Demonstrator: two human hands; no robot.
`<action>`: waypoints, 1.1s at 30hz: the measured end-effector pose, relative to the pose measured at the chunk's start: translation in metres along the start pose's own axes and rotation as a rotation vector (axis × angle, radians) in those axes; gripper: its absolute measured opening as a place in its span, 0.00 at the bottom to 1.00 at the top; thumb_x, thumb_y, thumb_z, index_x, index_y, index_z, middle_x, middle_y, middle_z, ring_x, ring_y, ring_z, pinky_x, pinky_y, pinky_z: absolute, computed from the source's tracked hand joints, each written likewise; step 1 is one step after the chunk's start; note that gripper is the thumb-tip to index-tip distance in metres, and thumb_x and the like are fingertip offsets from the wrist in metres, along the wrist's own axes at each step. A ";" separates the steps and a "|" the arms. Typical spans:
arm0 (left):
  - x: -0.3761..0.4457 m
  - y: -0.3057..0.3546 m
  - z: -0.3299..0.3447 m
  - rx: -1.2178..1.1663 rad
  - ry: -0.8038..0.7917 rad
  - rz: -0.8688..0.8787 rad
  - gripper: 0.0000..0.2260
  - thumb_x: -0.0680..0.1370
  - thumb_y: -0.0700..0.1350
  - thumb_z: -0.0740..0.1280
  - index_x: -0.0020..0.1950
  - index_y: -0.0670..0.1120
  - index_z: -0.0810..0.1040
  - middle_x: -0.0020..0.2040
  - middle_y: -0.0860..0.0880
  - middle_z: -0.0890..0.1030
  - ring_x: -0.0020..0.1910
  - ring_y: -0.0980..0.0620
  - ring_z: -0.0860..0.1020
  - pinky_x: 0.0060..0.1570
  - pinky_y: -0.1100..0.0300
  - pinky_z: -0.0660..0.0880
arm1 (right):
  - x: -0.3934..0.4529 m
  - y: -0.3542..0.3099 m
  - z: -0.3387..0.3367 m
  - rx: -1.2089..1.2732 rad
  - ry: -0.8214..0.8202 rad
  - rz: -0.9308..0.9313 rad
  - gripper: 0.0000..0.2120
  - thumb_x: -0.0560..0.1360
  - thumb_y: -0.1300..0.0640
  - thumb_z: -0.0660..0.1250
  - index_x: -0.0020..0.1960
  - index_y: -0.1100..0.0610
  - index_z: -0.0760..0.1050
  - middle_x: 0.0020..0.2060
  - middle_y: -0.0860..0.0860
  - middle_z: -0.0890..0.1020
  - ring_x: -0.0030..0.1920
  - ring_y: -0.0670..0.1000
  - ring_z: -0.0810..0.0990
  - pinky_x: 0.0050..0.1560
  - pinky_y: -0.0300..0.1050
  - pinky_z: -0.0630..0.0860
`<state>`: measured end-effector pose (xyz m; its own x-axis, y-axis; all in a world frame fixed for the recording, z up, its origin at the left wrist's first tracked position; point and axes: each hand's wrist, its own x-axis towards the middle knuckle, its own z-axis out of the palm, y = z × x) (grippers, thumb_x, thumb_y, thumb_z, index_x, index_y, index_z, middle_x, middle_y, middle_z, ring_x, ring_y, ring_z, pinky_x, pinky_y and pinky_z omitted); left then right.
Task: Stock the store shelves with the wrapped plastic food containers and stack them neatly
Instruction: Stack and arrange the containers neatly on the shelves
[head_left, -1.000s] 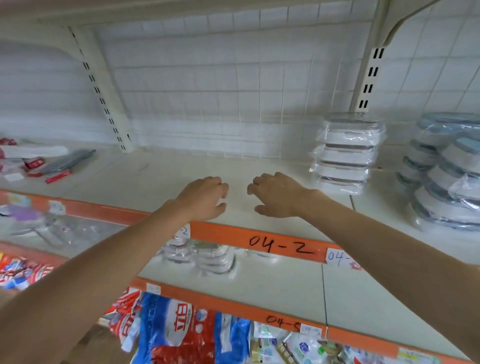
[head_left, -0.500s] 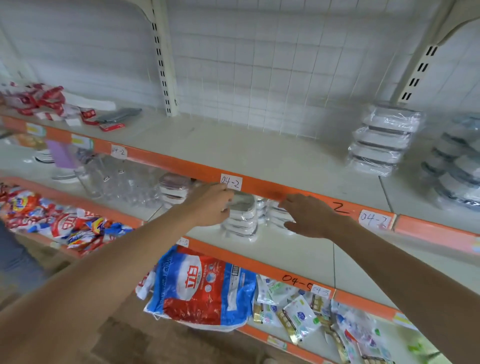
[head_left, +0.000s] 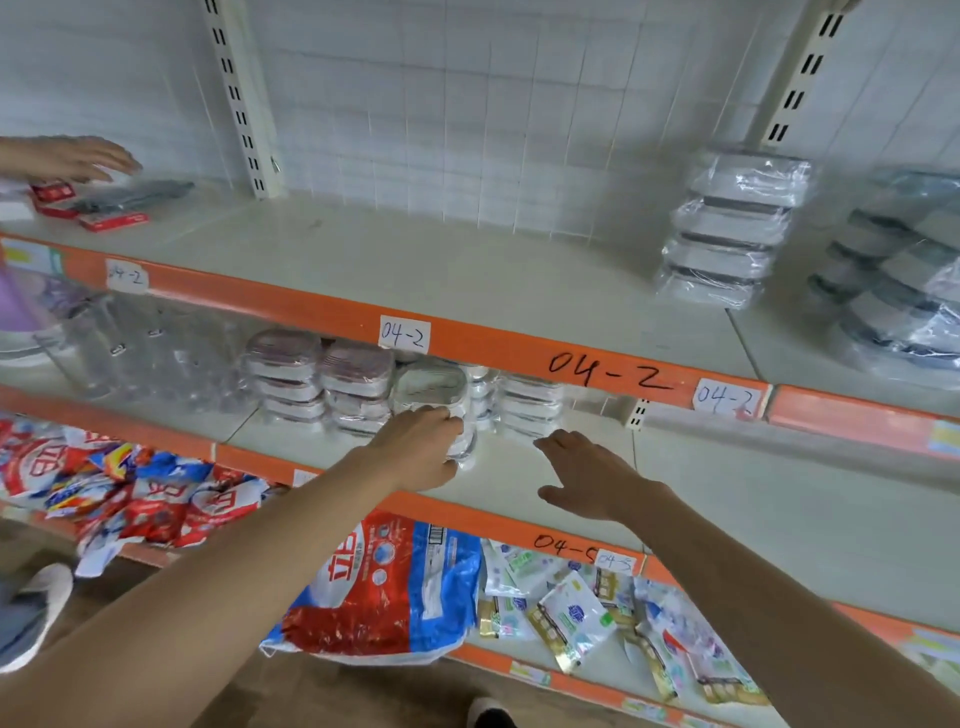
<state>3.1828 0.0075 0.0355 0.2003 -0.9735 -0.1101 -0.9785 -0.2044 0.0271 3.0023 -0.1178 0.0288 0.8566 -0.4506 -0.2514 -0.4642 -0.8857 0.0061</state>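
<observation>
Below the orange shelf edge (head_left: 467, 340) marked "04-2", the left hand (head_left: 415, 452) grips a wrapped container stack (head_left: 434, 395) on the middle shelf; the right hand (head_left: 587, 475) at its 3 o'clock hovers with fingers spread, holding nothing. "04-5" labels the next edge (head_left: 566, 545).

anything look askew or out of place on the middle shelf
Yes: the clear wrapped container pack held by the left hand sits forward and tilted, out of line with the neat stacks behind. The right hand is open nearby.
</observation>
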 end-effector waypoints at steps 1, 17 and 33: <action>0.009 0.002 0.008 0.004 0.000 0.004 0.18 0.79 0.49 0.62 0.66 0.43 0.70 0.61 0.47 0.73 0.60 0.47 0.72 0.55 0.53 0.72 | 0.007 0.006 0.011 0.009 0.007 0.004 0.28 0.78 0.48 0.61 0.73 0.59 0.58 0.68 0.54 0.65 0.68 0.54 0.64 0.66 0.50 0.66; 0.198 -0.013 0.116 0.066 0.383 0.039 0.15 0.77 0.49 0.62 0.59 0.42 0.73 0.57 0.47 0.73 0.56 0.47 0.74 0.51 0.54 0.72 | 0.186 0.116 0.092 0.099 0.445 0.150 0.44 0.74 0.41 0.66 0.76 0.59 0.46 0.75 0.54 0.51 0.74 0.55 0.52 0.72 0.49 0.56; 0.270 0.001 0.116 0.033 0.187 0.063 0.40 0.68 0.62 0.72 0.70 0.40 0.62 0.65 0.45 0.67 0.64 0.47 0.67 0.63 0.55 0.67 | 0.162 0.178 0.118 0.331 0.541 0.339 0.44 0.63 0.38 0.74 0.70 0.56 0.59 0.57 0.49 0.61 0.61 0.50 0.64 0.61 0.42 0.67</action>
<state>3.2302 -0.2436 -0.1094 0.1414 -0.9869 0.0774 -0.9898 -0.1422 -0.0047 3.0320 -0.3354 -0.1249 0.6050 -0.7630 0.2276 -0.6950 -0.6455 -0.3167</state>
